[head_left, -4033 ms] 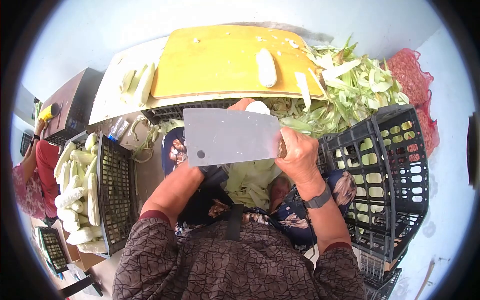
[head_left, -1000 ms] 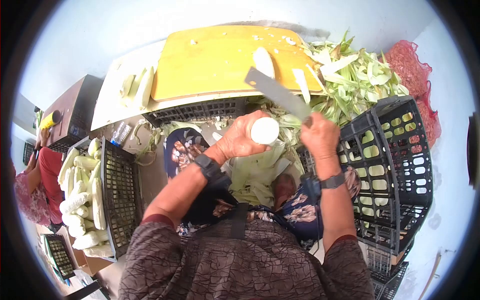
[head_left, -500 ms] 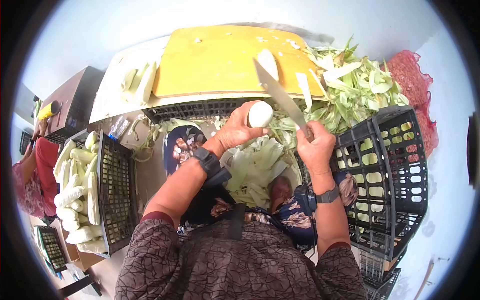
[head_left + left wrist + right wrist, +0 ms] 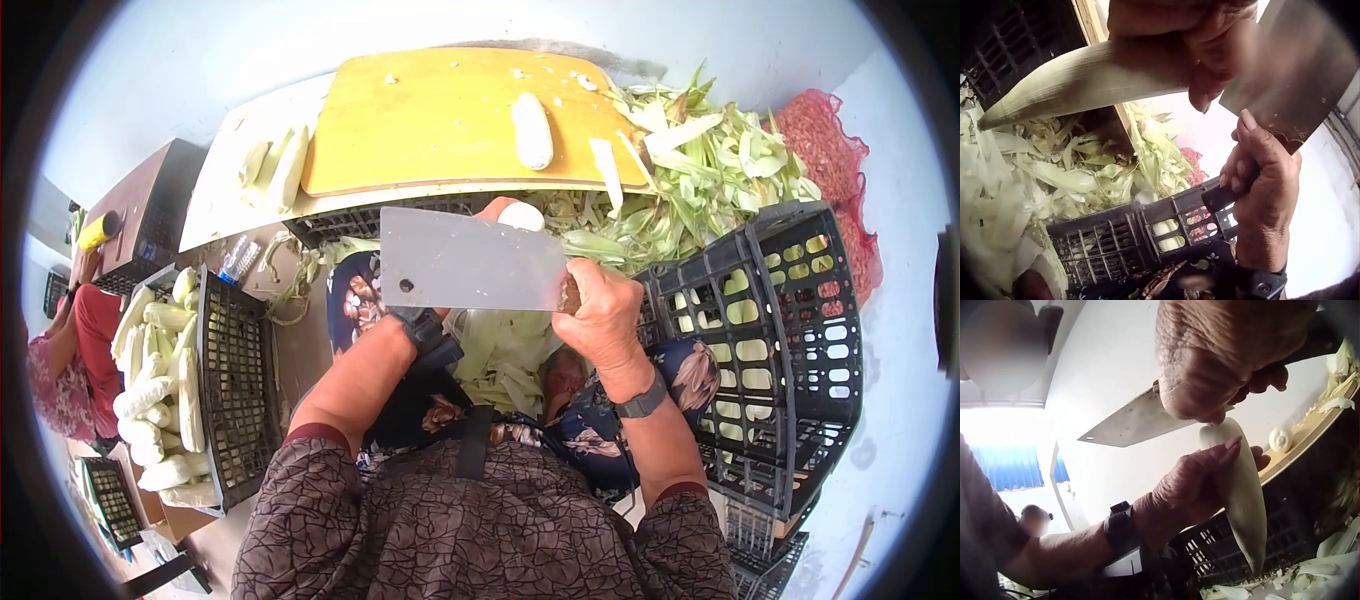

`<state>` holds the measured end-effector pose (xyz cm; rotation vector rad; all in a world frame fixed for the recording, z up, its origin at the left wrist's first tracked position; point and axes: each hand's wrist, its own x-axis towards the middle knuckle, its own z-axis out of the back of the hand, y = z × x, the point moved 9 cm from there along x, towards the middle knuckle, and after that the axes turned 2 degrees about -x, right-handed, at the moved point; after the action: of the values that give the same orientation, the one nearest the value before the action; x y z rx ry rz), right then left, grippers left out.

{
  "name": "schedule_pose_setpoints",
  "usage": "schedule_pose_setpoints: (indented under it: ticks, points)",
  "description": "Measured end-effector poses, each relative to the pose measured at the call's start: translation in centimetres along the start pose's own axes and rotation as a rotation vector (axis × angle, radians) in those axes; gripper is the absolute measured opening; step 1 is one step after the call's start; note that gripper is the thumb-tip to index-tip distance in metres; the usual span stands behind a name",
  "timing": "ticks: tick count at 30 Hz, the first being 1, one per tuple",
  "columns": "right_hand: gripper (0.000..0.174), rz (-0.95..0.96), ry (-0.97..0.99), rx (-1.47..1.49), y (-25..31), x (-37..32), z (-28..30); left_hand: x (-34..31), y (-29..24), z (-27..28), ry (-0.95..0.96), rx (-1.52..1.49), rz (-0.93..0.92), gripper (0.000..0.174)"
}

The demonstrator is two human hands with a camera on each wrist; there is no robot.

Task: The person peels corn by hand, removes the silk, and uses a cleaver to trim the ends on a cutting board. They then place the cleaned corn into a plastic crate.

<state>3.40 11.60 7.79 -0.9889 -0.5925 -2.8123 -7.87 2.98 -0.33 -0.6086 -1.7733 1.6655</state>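
Note:
My left hand (image 4: 1188, 481) grips an ear of corn (image 4: 1085, 81) in its pale green husk. The ear's pointed tip hangs down and its flat, pale cut end is uppermost. My right hand (image 4: 608, 320) holds a cleaver (image 4: 470, 262) by its dark handle. In the head view the broad blade lies crosswise, its flat side toward the camera, and hides most of the left hand. From the right wrist the blade shows right by the ear's upper end. Another pale ear (image 4: 533, 132) lies on the yellow cutting board (image 4: 430, 125) beyond the hands.
Loose husks (image 4: 720, 150) heap up right of the board, beside a red mesh sack (image 4: 825, 150). A black crate (image 4: 770, 360) stands at my right. At left, a crate (image 4: 240, 390) is full of corn ears. Another person (image 4: 95, 340) sits at far left.
The cleaver has turned from pointing up toward the board to lying crosswise over the left hand, its flat side now showing. The left hand still holds the ear of corn.

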Motion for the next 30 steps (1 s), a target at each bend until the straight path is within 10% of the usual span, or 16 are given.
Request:
schedule_pose_setpoints:
  ticks: [30]
  points:
    - [0.026,0.042,0.077,-0.017,0.7,0.1,-0.4,-1.0,-2.3,-0.8,0.024,-0.144,-0.082,0.035]
